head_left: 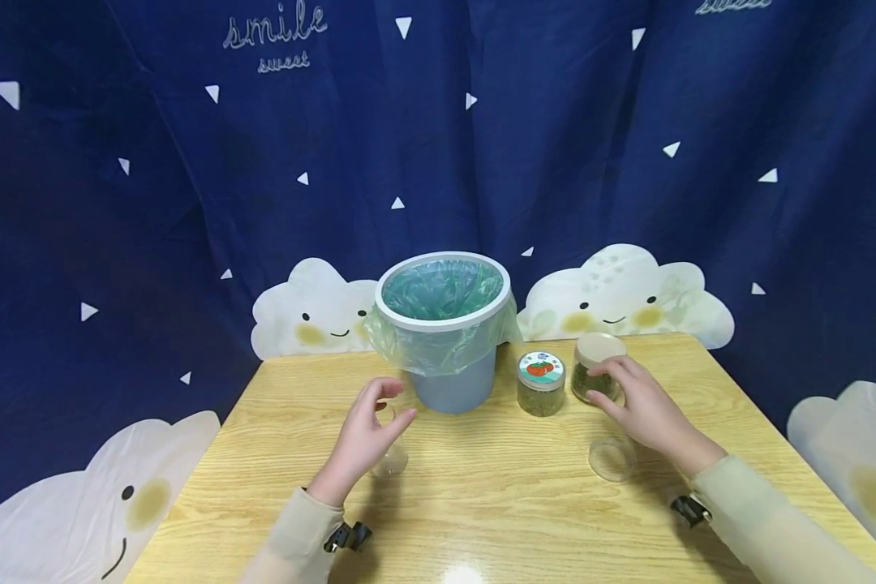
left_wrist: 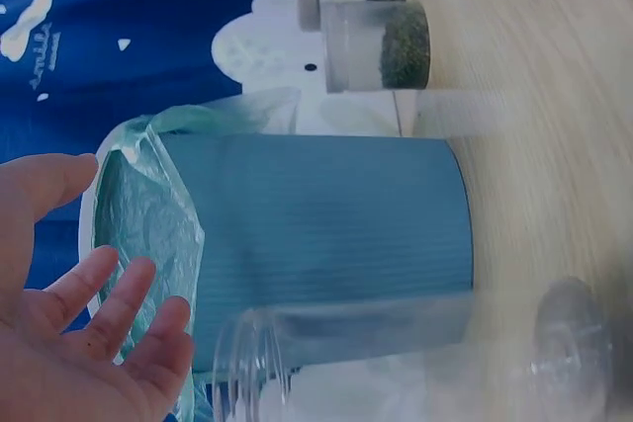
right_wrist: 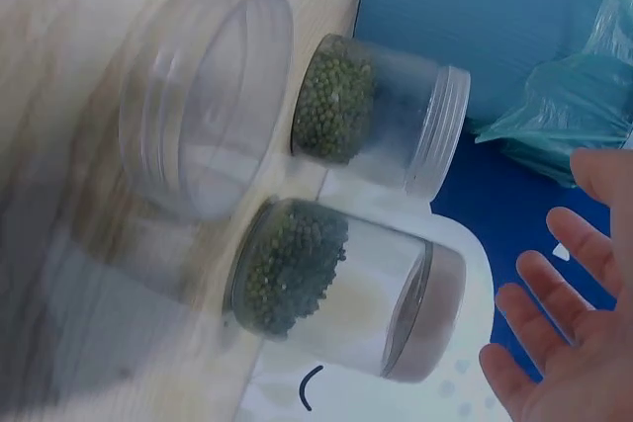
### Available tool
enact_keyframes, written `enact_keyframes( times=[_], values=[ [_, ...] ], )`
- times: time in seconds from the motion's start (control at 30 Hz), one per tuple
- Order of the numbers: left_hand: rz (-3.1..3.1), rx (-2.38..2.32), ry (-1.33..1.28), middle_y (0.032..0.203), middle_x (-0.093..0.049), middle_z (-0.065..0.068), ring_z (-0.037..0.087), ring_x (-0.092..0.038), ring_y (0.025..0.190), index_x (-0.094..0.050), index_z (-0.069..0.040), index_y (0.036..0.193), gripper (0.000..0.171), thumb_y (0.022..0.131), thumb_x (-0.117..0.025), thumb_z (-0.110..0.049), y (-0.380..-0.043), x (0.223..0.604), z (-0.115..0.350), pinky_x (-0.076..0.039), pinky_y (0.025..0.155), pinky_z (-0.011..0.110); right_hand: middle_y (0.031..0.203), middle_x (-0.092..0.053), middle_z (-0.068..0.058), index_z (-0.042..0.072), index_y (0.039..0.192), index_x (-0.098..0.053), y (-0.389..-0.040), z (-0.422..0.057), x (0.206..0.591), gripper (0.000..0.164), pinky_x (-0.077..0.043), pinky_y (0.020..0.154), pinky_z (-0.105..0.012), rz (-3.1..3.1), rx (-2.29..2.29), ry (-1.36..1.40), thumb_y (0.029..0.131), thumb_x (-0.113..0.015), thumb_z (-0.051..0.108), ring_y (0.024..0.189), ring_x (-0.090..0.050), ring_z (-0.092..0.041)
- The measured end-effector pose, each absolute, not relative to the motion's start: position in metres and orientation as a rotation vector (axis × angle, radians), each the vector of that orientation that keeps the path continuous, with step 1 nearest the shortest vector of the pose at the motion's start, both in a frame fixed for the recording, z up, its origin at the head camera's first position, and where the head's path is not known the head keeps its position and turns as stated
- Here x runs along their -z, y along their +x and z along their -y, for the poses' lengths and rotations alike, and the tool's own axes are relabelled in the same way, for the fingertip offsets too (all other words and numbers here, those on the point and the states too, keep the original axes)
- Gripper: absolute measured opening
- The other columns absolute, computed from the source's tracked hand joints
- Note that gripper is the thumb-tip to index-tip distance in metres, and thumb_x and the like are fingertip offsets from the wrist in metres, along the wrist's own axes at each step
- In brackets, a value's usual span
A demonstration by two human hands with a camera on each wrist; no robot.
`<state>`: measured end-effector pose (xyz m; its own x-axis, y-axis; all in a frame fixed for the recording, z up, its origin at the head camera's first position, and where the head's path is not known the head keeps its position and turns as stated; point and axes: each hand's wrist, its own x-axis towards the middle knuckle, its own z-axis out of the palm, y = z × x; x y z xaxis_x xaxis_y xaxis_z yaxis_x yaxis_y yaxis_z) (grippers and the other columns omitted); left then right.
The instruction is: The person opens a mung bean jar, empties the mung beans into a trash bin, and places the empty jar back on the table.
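Observation:
My left hand (head_left: pixel 368 434), fingers parted and loosely bent, hovers at a clear lidless jar (left_wrist: pixel 366 358) that stands upright on the table. In the head view the hand hides most of that jar. Over on the right, my right hand (head_left: pixel 646 410) hangs with spread fingers close to a jar with a plain beige lid (head_left: pixel 600 349); the right wrist view has a gap between them. Green beans (right_wrist: pixel 292 269) fill the lower half of that lidded jar. Beside it stands a second jar of green beans (head_left: pixel 540 397), its lid carrying a tomato picture.
A blue bin (head_left: pixel 453 389) lined with a green plastic bag (head_left: pixel 445 288) stands at the back middle of the wooden table (head_left: pixel 496 503). A clear screw lid (head_left: pixel 613 459) lies on the table near my right wrist. A dark blue curtain (head_left: pixel 438 162) hangs behind.

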<state>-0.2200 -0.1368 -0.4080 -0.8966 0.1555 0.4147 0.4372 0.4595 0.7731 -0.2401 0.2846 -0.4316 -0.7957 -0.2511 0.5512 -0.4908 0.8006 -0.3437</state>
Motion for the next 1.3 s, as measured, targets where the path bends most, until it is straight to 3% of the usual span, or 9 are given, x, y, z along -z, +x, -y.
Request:
enact_keyframes(
  times=[0.27,0.6,0.8,1.1,1.3],
  values=[
    [2.418,1.401,-0.537,0.126,-0.066,0.009,0.030,-0.061,0.121,-0.063,-0.007,0.126,0.040,0.090,-0.080,-0.012,-0.221,0.404,0.122,-0.050,0.100,0.050,0.121,-0.059,-0.022,0.004,0.123,-0.062,-0.256,-0.298,0.430,0.037,-0.046,0.091,-0.062,2.499,-0.650,0.494,0.091,-0.078,0.014,0.107,-0.059,-0.043],
    [2.467,1.406,-0.609,0.130,-0.063,0.012,0.031,-0.058,0.127,-0.060,-0.006,0.128,0.041,0.092,-0.078,-0.016,-0.223,0.410,0.109,-0.048,0.104,0.052,0.137,-0.047,-0.031,0.000,0.141,-0.051,-0.273,-0.310,0.427,0.059,-0.037,0.100,-0.072,2.596,-0.637,0.441,0.093,-0.077,0.023,0.123,-0.046,-0.055],
    [2.498,1.389,-0.596,0.130,-0.063,0.010,0.029,-0.058,0.127,-0.060,-0.005,0.128,0.042,0.092,-0.078,-0.017,-0.224,0.415,0.105,-0.048,0.105,0.050,0.147,-0.038,-0.036,0.003,0.148,-0.047,-0.284,-0.316,0.430,0.071,-0.033,0.098,-0.079,2.654,-0.617,0.416,0.092,-0.079,0.031,0.127,-0.041,-0.062],
    [2.485,1.388,-0.653,0.130,-0.061,0.014,0.034,-0.057,0.125,-0.058,-0.001,0.129,0.046,0.091,-0.079,-0.016,-0.226,0.419,0.099,-0.048,0.103,0.056,0.152,-0.033,-0.037,0.005,0.155,-0.037,-0.305,-0.322,0.437,0.088,-0.033,0.101,-0.078,2.764,-0.617,0.335,0.089,-0.079,0.046,0.131,-0.041,-0.060],
    [2.504,1.401,-0.631,0.131,-0.061,0.013,0.033,-0.057,0.126,-0.057,-0.002,0.131,0.048,0.090,-0.079,-0.015,-0.224,0.422,0.096,-0.048,0.103,0.058,0.149,-0.038,-0.036,0.003,0.157,-0.035,-0.315,-0.323,0.442,0.092,-0.036,0.103,-0.075,2.801,-0.608,0.339,0.090,-0.076,0.052,0.131,-0.044,-0.057]
  ],
)
